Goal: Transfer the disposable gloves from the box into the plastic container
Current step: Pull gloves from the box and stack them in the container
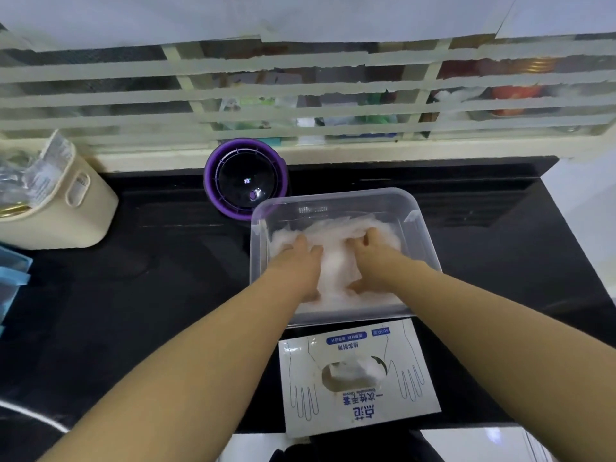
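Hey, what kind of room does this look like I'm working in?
Probably a home kitchen or utility counter. A glossy black countertop runs below a louvred window, with a cream storage bin stuffed with wrappers and a round purple gadget beside the clear plastic container of gloves.

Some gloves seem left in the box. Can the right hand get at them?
Probably yes: the box lies just below the right hand, its oval opening facing up and uncovered, gloves showing.
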Demonstrator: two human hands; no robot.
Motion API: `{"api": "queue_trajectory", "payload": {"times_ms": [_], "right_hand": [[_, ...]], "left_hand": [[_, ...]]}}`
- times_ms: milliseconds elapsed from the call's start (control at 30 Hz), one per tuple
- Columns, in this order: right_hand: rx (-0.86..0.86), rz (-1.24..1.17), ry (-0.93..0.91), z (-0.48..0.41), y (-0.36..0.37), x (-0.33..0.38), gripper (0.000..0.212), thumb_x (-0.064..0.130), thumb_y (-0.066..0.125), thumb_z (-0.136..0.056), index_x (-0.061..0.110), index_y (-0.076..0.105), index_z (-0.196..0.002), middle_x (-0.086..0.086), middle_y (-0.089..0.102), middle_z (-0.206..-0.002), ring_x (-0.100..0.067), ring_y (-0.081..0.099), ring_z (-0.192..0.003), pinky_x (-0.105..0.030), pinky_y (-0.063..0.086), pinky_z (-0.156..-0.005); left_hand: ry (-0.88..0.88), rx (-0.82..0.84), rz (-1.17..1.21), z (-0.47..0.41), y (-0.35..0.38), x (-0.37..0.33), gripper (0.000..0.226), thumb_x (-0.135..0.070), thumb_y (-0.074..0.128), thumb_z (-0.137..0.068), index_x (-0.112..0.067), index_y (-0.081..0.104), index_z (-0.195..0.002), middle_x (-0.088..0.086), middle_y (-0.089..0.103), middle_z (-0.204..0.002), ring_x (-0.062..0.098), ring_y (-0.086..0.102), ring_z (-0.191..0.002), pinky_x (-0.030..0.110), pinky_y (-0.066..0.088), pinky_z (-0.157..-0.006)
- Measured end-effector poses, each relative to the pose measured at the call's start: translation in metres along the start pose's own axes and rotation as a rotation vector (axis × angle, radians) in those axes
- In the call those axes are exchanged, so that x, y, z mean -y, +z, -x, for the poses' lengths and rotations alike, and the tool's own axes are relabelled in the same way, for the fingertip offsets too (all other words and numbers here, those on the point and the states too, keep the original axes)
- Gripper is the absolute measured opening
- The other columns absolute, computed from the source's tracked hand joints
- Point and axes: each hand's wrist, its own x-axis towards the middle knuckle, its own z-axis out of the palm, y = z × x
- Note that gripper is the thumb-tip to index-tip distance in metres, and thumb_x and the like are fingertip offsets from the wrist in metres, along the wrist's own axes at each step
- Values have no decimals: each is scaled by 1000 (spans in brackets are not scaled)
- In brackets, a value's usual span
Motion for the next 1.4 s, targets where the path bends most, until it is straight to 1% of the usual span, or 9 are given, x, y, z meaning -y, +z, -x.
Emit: {"api": "queue_trajectory", "payload": {"times_ms": [200,367,500,667,767,867,967,1267,1400], "right_hand": [[41,-33,27,-5,-1,0,104,39,71,-81,10,0,-150,-14,10,-151,-32,28,-135,-41,37,-106],[-80,45,-75,41,-38,5,65,37,57,-92,15,30,-147,-7,38,-147,-24,40,-132,-34,33,-106],[-298,-51,-216,99,-51,25,25,30,55,-94,20,67,-114,5,68,-111,-12,60,-100,-28,46,-94],[199,-54,-285,150,-16,42,32,37,50,-92,18,71,-108,4,70,-105,-13,65,-93,-27,51,-88],[187,17,-199,146,20,37,32,23,45,-97,24,59,-126,2,61,-116,-19,59,-98,-31,48,-90],[177,84,-154,130,52,30,42,1,40,-91,23,56,-123,-2,60,-96,-23,57,-78,-33,51,-73],[136,112,-121,119,78,28,36,-1,39,-87,15,56,-115,-9,61,-103,-27,62,-84,-38,56,-74],[-245,351,-320,126,68,25,47,3,47,-90,32,59,-125,6,57,-111,-18,51,-98,-26,34,-72],[-220,530,-353,124,77,20,36,7,47,-92,22,61,-121,-1,53,-109,-23,46,-98,-32,37,-85]], "left_hand": [[-9,30,2,-8,4,0,76,-21,62,-89,-14,17,-149,14,20,-144,37,32,-131,40,45,-91],[92,-69,-77,22,-13,0,50,-28,52,-97,-15,36,-143,8,42,-137,29,50,-119,40,45,-90],[241,-345,27,66,-18,4,42,-26,43,-101,-25,40,-143,-6,44,-141,18,53,-118,36,48,-92],[682,-610,101,111,9,15,25,-16,49,-93,-16,67,-110,-3,65,-101,15,65,-75,30,54,-57],[775,-597,46,123,39,17,30,-21,42,-87,-18,70,-98,-4,66,-93,14,62,-64,27,51,-47],[799,-512,-79,121,72,14,29,-26,48,-87,-24,67,-110,-4,65,-110,18,65,-92,30,56,-73],[625,-288,-198,119,91,12,48,-40,51,-95,-29,43,-140,1,34,-151,23,28,-141,37,29,-111],[560,-216,-300,117,96,11,53,-48,44,-97,-34,30,-146,-2,14,-158,20,8,-147,35,15,-116],[550,-205,-297,116,98,11,53,-47,43,-98,-34,29,-147,-2,13,-159,20,7,-147,35,13,-117]]}}
